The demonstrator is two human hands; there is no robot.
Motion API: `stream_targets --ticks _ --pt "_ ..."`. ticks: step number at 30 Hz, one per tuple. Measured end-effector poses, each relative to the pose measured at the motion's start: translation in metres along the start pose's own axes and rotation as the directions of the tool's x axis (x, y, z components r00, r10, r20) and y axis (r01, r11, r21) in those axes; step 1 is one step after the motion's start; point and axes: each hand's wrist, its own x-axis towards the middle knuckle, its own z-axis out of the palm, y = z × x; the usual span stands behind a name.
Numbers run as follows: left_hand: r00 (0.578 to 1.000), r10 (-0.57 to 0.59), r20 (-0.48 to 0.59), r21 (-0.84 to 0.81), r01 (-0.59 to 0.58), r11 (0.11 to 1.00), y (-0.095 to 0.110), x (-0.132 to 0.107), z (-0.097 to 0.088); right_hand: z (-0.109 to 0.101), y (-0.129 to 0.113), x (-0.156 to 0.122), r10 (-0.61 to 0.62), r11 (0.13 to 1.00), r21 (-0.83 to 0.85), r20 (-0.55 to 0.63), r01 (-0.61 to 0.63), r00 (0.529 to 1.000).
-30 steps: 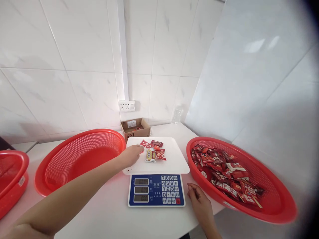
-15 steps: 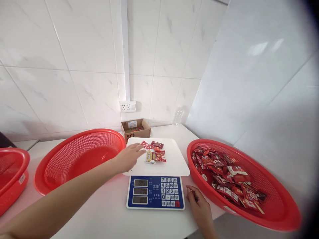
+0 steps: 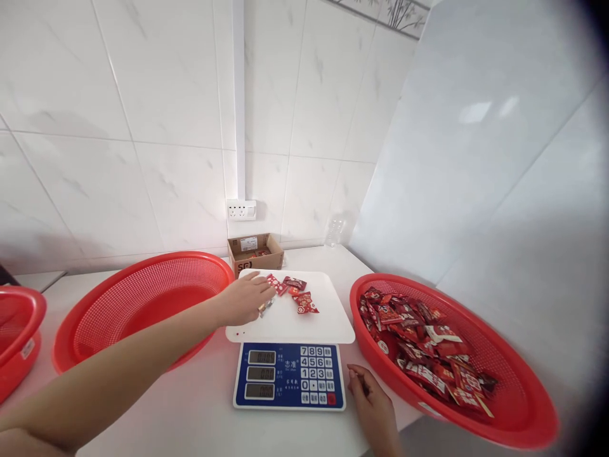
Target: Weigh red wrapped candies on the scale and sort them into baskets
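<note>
Now the left hand point(image 3: 243, 301), half curled, rests over the white tray point(image 3: 328, 324) of the scale point(image 3: 288, 377) by a small silver packet point(image 3: 266, 308); whether it grips is unclear. Red sweet packets point(image 3: 304, 303) lie nearby, light, soft and slippery, best pinched at their crimped ends. The right hand point(image 3: 368, 398) curls loosely beside a red basket point(image 3: 518, 433).

White marble-look wall tiles point(image 3: 157, 82), white countertop point(image 3: 200, 431), wall socket point(image 3: 241, 210), white conduit point(image 3: 238, 95).

White-tiled weighing room: wall tiles point(image 3: 157, 82), digital price scale point(image 3: 289, 376), red mesh baskets point(image 3: 118, 304).
</note>
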Motion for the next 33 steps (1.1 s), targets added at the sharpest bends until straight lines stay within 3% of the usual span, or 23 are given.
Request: stream_targets --ticks 5,8,11,15,19,26,29,33 --pt "0.956 -0.292 0.020 0.035 0.291 0.956 -0.025 -0.043 -0.017 0.000 0.001 0.002 0.002 1.000 0.009 0.012 -0.002 1.000" --pt "0.937 -0.342 0.071 0.000 0.343 0.939 -0.031 -0.049 -0.014 0.000 -0.001 0.003 0.014 1.000 0.001 0.011 -0.014 1.000" --pt "0.953 -0.281 0.114 -0.076 0.291 0.954 -0.026 -0.030 -0.003 -0.001 -0.003 0.003 0.017 1.000 0.020 0.013 -0.017 1.000" --pt "0.977 -0.173 0.127 -0.172 0.194 0.966 -0.014 0.017 0.021 -0.001 -0.006 0.001 0.020 1.000 0.012 0.021 -0.020 1.000" --pt "0.982 -0.153 0.114 -0.228 0.176 0.958 -0.012 0.052 0.041 -0.001 -0.010 -0.003 0.030 1.000 0.002 0.026 -0.030 0.999" --pt "0.942 -0.318 0.107 -0.303 0.336 0.892 -0.014 0.058 0.043 -0.001 -0.007 -0.003 -0.012 1.000 -0.005 0.018 0.013 1.000" --pt "0.929 -0.358 0.095 -0.375 0.367 0.852 -0.002 0.060 0.038 0.000 -0.006 -0.001 -0.019 1.000 -0.005 0.025 0.019 1.000" --pt "0.945 -0.318 0.081 -0.466 0.318 0.825 0.027 0.075 0.031 0.000 -0.006 -0.001 -0.013 1.000 -0.018 0.032 0.014 0.999"
